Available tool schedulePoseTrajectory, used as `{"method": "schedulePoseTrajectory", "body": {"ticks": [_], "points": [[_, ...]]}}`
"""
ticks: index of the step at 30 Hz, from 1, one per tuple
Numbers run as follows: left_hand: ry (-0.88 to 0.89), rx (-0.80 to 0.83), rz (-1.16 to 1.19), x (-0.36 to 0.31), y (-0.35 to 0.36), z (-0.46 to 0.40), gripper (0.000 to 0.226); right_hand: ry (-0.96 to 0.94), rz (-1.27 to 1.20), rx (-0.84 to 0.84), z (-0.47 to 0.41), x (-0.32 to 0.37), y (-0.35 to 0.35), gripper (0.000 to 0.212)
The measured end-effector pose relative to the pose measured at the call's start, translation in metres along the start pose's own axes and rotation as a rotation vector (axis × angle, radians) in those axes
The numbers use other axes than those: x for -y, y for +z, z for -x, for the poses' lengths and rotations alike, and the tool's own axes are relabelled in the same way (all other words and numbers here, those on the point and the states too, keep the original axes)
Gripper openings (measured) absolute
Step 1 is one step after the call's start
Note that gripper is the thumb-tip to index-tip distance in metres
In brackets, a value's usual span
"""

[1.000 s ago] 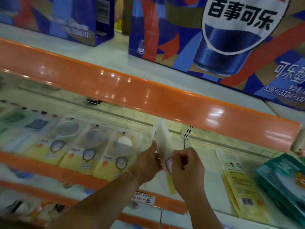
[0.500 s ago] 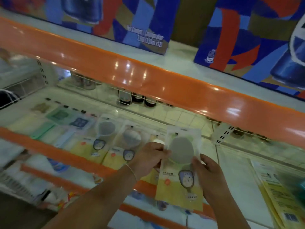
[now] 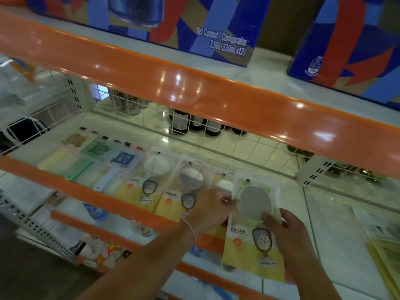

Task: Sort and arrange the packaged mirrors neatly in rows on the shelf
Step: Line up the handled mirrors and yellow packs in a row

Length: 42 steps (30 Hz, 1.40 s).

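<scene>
— Item in hand?

— Flat packaged mirror [image 3: 255, 221], glossy clear plastic sleeve over a printed card: grey oval mirror face up top with a pale green rim, yellow band below with a cartoon hand-mirror drawing. Held face-up above the front edge of the middle shelf [image 3: 238, 156], at the right end of the row.

— Grip?

— Left hand [image 3: 207, 211] at the sleeve's left edge, fingers curled, thumb and fingertips pinching the plastic beside the oval. Thin bracelet at that wrist. Right hand [image 3: 292, 232] on the right edge, thumb laid across the front near the bottom of the oval, remaining fingers curled behind the pack and hidden.

— Row condition?

— Two matching yellow-banded packs [image 3: 149, 185] lying flat side by side to the left, round whitish mirror faces showing through the film; a third one partly covered by the left hand. Further left, pastel handled mirrors [image 3: 112, 163] in green, blue and cream, squarish heads, also flat and overlapping slightly.

— Shelf itself?

— White, smooth, glossy surface; rounded orange plastic edge strip [image 3: 91, 191] in front; white wire grid [image 3: 194, 122] behind, dark bottles beyond it.

— Elsewhere?

— Upper shelf: blue-and-red printed cartons [image 3: 194, 24], text "3.96L (330mL x12)". Far right: yellow flat packets [image 3: 383, 245], blurred.
</scene>
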<state>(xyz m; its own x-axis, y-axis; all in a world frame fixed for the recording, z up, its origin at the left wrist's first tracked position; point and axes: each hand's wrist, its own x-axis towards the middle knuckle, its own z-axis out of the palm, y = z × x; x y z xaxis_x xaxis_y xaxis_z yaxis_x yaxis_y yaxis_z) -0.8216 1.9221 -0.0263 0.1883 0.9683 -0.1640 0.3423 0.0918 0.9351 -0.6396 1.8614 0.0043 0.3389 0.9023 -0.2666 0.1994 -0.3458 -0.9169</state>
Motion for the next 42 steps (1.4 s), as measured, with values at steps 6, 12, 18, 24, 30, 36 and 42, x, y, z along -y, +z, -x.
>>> {"method": "schedulePoseTrajectory", "body": {"ticks": [6,12,18,24,30,36,42], "points": [[0.576,-0.236,-0.494,0.023,0.008,-0.004,0.02,0.041,-0.032,-0.153,-0.042,-0.015,-0.038,0.014],[0.602,-0.159,-0.875,0.046,0.032,-0.005,0.047,0.081,0.05,-0.132,-0.075,-0.034,-0.046,0.019],[0.542,-0.126,-0.969,0.052,0.034,-0.006,0.051,0.034,0.421,-0.092,-0.081,-0.039,-0.04,0.031],[0.549,-0.12,-0.968,0.054,0.034,-0.006,0.049,-0.103,0.807,-0.096,-0.069,-0.047,-0.03,0.049],[0.531,-0.131,-0.976,0.054,0.035,-0.007,0.047,-0.138,0.857,-0.079,-0.058,-0.053,-0.022,0.056],[0.537,-0.127,-0.973,0.054,0.034,-0.006,0.044,-0.249,0.932,-0.149,-0.062,-0.068,-0.016,0.045],[0.525,-0.114,-0.968,0.053,0.033,-0.007,0.047,-0.422,0.85,-0.129,-0.069,-0.085,-0.012,0.039]]}}
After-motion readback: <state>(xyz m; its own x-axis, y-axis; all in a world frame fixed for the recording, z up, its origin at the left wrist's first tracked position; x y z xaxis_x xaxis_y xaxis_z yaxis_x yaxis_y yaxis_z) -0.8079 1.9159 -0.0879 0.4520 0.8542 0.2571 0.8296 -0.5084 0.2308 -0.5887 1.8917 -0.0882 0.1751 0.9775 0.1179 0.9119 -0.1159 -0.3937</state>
